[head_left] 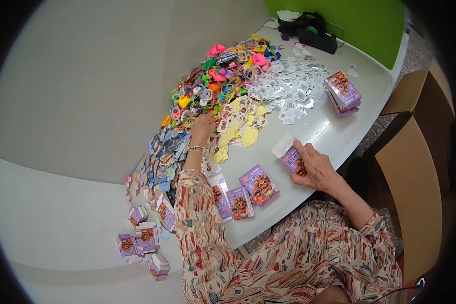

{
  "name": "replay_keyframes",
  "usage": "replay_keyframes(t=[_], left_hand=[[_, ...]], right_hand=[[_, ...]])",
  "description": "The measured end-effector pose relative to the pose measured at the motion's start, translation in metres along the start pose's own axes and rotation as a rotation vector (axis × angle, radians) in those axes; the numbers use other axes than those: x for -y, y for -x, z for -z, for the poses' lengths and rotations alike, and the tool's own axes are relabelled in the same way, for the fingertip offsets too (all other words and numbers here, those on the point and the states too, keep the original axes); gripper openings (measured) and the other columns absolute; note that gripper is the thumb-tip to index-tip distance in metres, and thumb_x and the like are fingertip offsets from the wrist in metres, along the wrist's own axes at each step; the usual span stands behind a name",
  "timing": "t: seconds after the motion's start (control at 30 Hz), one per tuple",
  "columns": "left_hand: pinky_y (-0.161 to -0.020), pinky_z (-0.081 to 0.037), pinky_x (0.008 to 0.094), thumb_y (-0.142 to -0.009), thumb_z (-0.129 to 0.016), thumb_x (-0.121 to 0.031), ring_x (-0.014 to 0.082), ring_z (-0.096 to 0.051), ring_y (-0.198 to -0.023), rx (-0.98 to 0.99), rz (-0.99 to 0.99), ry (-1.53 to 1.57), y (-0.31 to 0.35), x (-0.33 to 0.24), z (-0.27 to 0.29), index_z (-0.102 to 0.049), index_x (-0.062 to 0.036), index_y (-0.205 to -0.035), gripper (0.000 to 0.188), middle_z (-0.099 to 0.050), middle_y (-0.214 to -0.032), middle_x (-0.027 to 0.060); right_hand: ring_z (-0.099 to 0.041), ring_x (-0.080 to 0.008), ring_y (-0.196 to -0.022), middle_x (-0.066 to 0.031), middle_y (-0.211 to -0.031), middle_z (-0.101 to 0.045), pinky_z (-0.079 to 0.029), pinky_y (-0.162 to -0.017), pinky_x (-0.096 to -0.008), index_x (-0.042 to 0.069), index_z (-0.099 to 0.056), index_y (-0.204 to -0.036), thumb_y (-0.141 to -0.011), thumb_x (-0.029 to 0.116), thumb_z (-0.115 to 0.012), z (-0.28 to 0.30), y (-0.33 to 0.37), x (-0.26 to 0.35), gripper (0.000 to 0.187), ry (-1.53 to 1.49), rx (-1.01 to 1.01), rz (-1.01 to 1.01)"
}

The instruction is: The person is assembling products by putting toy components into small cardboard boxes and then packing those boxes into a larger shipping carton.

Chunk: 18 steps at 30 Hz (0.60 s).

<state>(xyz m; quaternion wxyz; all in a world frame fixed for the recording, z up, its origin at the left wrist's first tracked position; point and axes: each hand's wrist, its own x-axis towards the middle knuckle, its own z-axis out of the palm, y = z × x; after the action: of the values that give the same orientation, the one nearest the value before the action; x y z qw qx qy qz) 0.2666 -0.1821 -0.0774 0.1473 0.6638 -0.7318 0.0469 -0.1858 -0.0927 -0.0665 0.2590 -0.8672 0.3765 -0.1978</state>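
My right hand (pixel 316 169) is wrapped round a small purple printed box (pixel 292 161), whose white end flap stands open toward the pile. It is held up above the near edge of the table. My left hand (pixel 201 130) reaches to the near edge of a heap of small colourful plastic toys (pixel 215 83). Its fingers are bent together there, and whatever they pinch is hidden. Beside that hand lie blue-grey packets (pixel 164 152) on its left and yellow and printed cards (pixel 238 124) on its right.
Clear and white packets (pixel 291 83) spread behind the cards. Stacked purple boxes (pixel 343 91) stand at the right. Several more purple boxes (pixel 258 185) lie near me and at the lower left. A black tape dispenser (pixel 317 39) sits at the back. An open cardboard carton (pixel 410 162) stands beyond the right edge.
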Motion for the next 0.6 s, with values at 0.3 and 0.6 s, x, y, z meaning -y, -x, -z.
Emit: replay_keyframes(t=[0.3, 0.6], left_hand=[[-0.073, -0.051, 0.0419, -0.073, -0.063, -0.01, 0.0328, -0.065, -0.078, 0.272, 0.018, 0.025, -0.008, 0.018, -0.004, -0.07, -0.0037, -0.087, 0.017, -0.067, -0.08, 0.0168], [-0.068, -0.052, 0.0315, -0.075, -0.062, -0.004, 0.019, -0.065, -0.074, -0.186, 0.258, 0.19, 0.013, -0.01, 0.026, -0.06, -0.0018, -0.099, 0.024, -0.068, -0.087, 0.0089]], right_hand=[[-0.059, -0.0367, -0.087, -0.0194, -0.102, -0.049, -0.052, -0.07, -0.0437, 0.001, -0.028, -0.139, -0.071, 0.032, -0.074, 0.0, -0.001, -0.001, 0.088, 0.012, -0.001, 0.009], [-0.059, -0.0363, -0.088, -0.0191, -0.102, -0.049, -0.052, -0.07, -0.0436, 0.001, -0.029, -0.139, -0.072, 0.034, -0.074, -0.001, 0.0, 0.001, 0.087, 0.008, -0.005, 0.028]])
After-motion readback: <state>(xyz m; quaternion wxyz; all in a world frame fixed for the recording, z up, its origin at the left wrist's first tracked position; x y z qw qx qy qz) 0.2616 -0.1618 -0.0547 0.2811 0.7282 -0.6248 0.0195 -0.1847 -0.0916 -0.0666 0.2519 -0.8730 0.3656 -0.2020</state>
